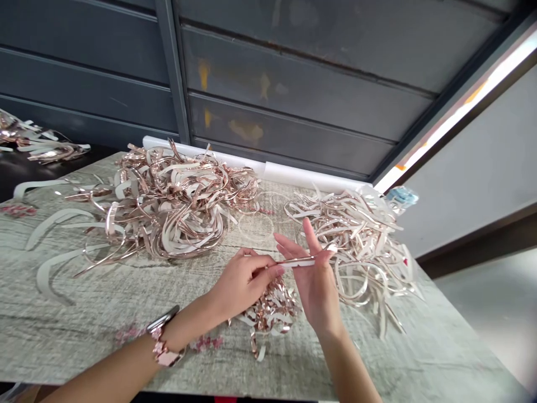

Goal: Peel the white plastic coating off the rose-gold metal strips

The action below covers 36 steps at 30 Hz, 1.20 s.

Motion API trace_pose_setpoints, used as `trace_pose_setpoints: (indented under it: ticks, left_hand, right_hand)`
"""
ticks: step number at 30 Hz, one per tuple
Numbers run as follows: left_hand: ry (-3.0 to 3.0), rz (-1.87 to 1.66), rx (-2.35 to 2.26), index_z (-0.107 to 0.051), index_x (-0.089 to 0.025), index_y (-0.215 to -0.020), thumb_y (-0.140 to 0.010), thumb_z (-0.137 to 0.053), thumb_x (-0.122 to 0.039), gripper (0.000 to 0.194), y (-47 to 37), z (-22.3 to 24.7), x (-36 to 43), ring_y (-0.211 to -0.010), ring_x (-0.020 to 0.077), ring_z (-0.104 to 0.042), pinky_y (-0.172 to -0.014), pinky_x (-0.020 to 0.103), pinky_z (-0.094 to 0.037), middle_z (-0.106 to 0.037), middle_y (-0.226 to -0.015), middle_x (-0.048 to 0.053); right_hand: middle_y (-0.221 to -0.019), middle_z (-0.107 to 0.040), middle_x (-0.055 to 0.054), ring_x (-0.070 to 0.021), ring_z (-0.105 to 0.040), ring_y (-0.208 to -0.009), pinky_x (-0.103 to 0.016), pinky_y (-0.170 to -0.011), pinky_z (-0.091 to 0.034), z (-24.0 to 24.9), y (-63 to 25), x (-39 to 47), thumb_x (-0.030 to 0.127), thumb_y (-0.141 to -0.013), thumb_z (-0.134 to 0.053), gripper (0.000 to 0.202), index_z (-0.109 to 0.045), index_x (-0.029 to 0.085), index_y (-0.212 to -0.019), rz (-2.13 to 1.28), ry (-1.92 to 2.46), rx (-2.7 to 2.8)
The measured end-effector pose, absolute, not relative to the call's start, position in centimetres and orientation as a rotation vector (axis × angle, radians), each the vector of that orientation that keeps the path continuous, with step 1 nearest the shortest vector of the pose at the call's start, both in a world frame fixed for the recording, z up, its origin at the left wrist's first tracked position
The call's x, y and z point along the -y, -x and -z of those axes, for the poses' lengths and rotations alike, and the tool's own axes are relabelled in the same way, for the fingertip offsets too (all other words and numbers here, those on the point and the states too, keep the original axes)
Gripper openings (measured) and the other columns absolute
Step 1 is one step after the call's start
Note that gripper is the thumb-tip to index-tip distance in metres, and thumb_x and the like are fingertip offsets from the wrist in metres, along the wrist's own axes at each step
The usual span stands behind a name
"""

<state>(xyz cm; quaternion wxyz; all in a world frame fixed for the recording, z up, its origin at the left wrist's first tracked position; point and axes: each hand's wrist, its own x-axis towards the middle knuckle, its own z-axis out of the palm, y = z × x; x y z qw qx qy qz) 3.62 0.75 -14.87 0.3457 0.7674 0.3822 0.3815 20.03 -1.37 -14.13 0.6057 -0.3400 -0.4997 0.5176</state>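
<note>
My left hand (243,282) is closed, its thumb and fingertips pinching one end of a narrow rose-gold and white ribbon strip (300,261). The strip stretches across to my right hand (316,285), where the thumb presses on it and a short end sticks out past the thumb. The other right fingers are spread and raised. Below both hands, a small bunch of curled rose-gold and white strips (274,308) lies on the table. Part of this bunch is hidden behind my left hand. A watch and a pink bracelet (165,350) are on my left wrist.
A large tangled heap of ribbon strips (180,196) covers the table's (96,313) back left. Another heap (361,246) lies at the right. White rolls (319,176) run along the dark panelled wall (293,95). More strips (42,140) rest on a black surface at far left.
</note>
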Motion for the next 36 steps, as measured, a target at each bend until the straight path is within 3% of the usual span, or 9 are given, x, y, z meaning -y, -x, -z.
trace_pose_setpoints:
  ticks: [4, 8, 12, 16, 18, 22, 25, 30, 36]
  left_hand:
    - [-2.015, -0.907, -1.005, -0.056, -0.02, -0.062, -0.101, -0.05, -0.038, 0.044, -3.3, 14.5, -0.8, -0.059, 0.0139, -0.051, -0.07, 0.03, -0.039, -0.053, -0.053, -0.004]
    - [-2.033, -0.875, -0.981, -0.057, -0.02, -0.068, -0.101, -0.049, -0.035, 0.037, -3.2, 14.5, -0.9, -0.06, 0.0133, -0.049, -0.069, 0.03, -0.038, -0.053, -0.057, -0.004]
    - [-1.883, -0.897, -0.928, -0.061, -0.021, -0.08, -0.098, -0.051, -0.029, 0.022, -3.1, 14.6, -1.0, -0.067, 0.0133, -0.052, -0.061, 0.027, -0.036, -0.058, -0.069, -0.003]
    - [-1.679, -0.956, -0.858, -0.053, -0.02, -0.074, -0.096, -0.051, -0.028, 0.024, -2.8, 14.6, -1.3, -0.063, 0.0114, -0.046, -0.058, 0.025, -0.034, -0.05, -0.067, -0.004]
    - [-1.644, -0.975, -0.855, -0.051, -0.02, -0.073, -0.096, -0.05, -0.029, 0.025, -2.7, 14.5, -1.4, -0.062, 0.0112, -0.043, -0.056, 0.025, -0.032, -0.047, -0.067, -0.004]
    - [-1.702, -0.963, -0.891, -0.051, -0.021, -0.074, -0.094, -0.05, -0.027, 0.021, -2.6, 14.5, -1.3, -0.06, 0.0113, -0.045, -0.053, 0.024, -0.032, -0.048, -0.066, -0.005]
    - [-1.895, -0.984, -0.968, -0.05, -0.021, -0.073, -0.093, -0.051, -0.024, 0.02, -2.7, 14.9, -1.3, -0.058, 0.0117, -0.048, -0.055, 0.025, -0.034, -0.051, -0.062, -0.005]
    - [-2.617, -1.325, -1.153, -0.048, -0.021, -0.07, -0.085, -0.054, -0.015, 0.017, -2.9, 15.7, -1.8, -0.06, 0.0159, -0.054, -0.068, 0.033, -0.038, -0.057, -0.061, -0.003]
    - [-2.919, -1.384, -1.171, -0.05, -0.021, -0.069, -0.084, -0.056, -0.014, 0.017, -2.7, 15.7, -1.9, -0.06, 0.0179, -0.057, -0.067, 0.034, -0.039, -0.058, -0.06, -0.001]
  right_hand:
    - [-0.105, -0.079, -0.006, -0.0217, -0.071, -0.093, -0.038, -0.091, -0.053, 13.7, -20.1, 1.0, 0.06, -0.104, -0.033, 0.056, -0.046, 0.034, -0.152, -1.173, 0.801, 0.997]
    - [-0.081, -0.073, -0.003, -0.0149, -0.059, -0.064, -0.026, -0.06, -0.049, 13.4, -20.2, 0.7, 0.057, -0.104, -0.038, 0.051, -0.056, 0.033, -0.145, -1.188, 0.779, 0.926]
    - [-0.084, -0.069, -0.003, -0.017, -0.061, -0.074, -0.029, -0.07, -0.054, 13.4, -20.5, 0.4, 0.055, -0.1, -0.051, 0.045, -0.064, 0.034, -0.138, -1.26, 0.78, 1.005]
    - [-0.112, -0.073, -0.005, -0.0226, -0.066, -0.102, -0.038, -0.095, -0.053, 13.7, -21.4, 0.4, 0.043, -0.089, -0.072, 0.041, -0.07, 0.032, -0.128, -1.226, 0.977, 1.365]
    - [-0.11, -0.075, -0.006, -0.0244, -0.066, -0.104, -0.041, -0.099, -0.05, 13.8, -21.7, 0.4, 0.039, -0.088, -0.075, 0.03, -0.076, 0.027, -0.116, -1.151, 1.085, 1.49]
    - [-0.091, -0.077, -0.005, -0.024, -0.069, -0.093, -0.038, -0.09, -0.052, 13.9, -21.9, 0.3, 0.039, -0.09, -0.072, 0.019, -0.08, 0.022, -0.096, -1.12, 1.127, 1.507]
    - [-0.087, -0.077, -0.005, -0.0218, -0.068, -0.084, -0.035, -0.081, -0.053, 14.2, -21.6, 0.2, 0.04, -0.091, -0.07, 0.022, -0.079, 0.021, -0.092, -1.107, 1.141, 1.492]
    - [-0.081, -0.073, -0.003, -0.0186, -0.064, -0.075, -0.03, -0.072, -0.051, 14.4, -20.8, 0.3, 0.039, -0.091, -0.068, 0.023, -0.076, 0.018, -0.085, -1.077, 1.19, 1.484]
    - [-0.071, -0.069, -0.003, -0.0167, -0.059, -0.064, -0.027, -0.06, -0.046, 14.0, -20.2, 0.7, 0.037, -0.094, -0.061, 0.029, -0.073, 0.015, -0.079, -0.989, 1.294, 1.54]
